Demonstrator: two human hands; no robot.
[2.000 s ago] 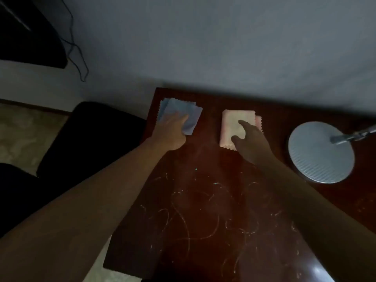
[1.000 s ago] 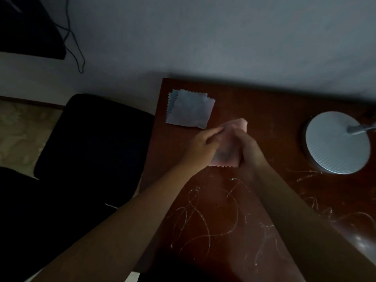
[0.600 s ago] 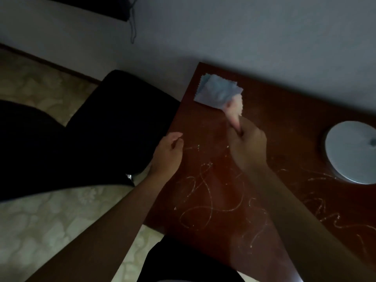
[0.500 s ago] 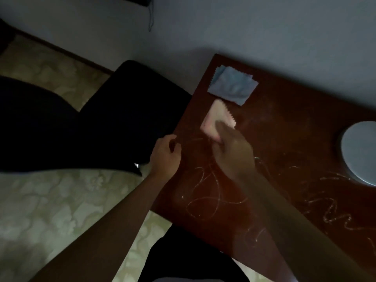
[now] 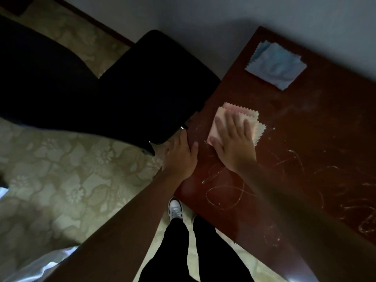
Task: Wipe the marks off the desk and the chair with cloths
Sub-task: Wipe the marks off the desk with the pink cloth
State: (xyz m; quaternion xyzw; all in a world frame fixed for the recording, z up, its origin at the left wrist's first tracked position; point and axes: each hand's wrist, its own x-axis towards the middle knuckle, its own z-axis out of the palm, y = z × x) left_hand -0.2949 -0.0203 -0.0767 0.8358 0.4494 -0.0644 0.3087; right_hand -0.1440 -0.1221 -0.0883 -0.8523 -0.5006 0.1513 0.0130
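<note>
The right hand (image 5: pixel 234 143) lies flat with straight fingers pressing the pink cloth (image 5: pixel 237 123) onto the desk (image 5: pixel 305 139), probably to spread pressure for wiping, while the left hand (image 5: pixel 181 157) rests on the desk's edge at its nine o'clock, fingers relaxed and holding nothing, likely as a brace. The scribbled marks (image 5: pixel 225 196) run toward five o'clock across open desk; the blue cloth (image 5: pixel 276 66) waits at one o'clock, and the black chair (image 5: pixel 142 88) crowds the edge at ten o'clock.
</note>
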